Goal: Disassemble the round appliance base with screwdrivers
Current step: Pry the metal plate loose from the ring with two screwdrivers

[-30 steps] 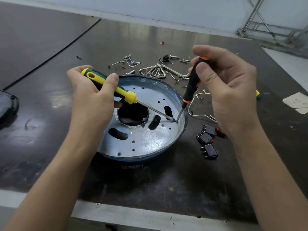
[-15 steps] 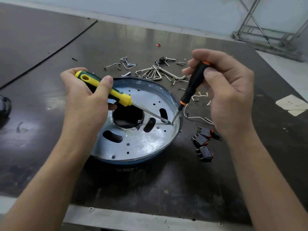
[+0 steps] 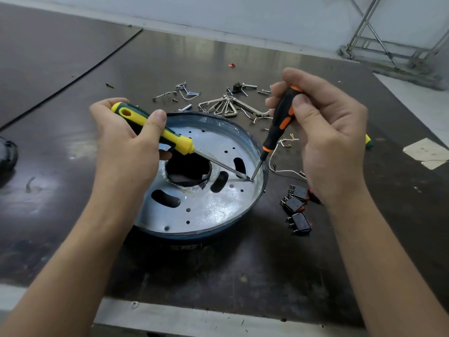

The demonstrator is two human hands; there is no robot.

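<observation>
The round appliance base (image 3: 209, 210) lies on the dark table, a shiny metal pan with a blue rim, a large centre hole and oval slots. My left hand (image 3: 126, 152) grips a yellow-and-green screwdriver (image 3: 158, 128), its shaft slanting down to the right across the pan. My right hand (image 3: 328, 144) holds a black-and-orange screwdriver (image 3: 279, 122) nearly upright. Both tips meet at one spot near the pan's right inner edge, at about the same screw hole.
Loose screws, metal clips and wire brackets (image 3: 226, 105) lie behind the base. Three black switches (image 3: 296, 210) and white wires (image 3: 281, 169) lie to its right. A paper scrap (image 3: 425, 152) sits far right, a dark object (image 3: 7, 154) at the left edge. The table's front edge is near.
The view has shifted slightly; both hands and both screwdrivers keep their tips at the same spot on the pan's right side.
</observation>
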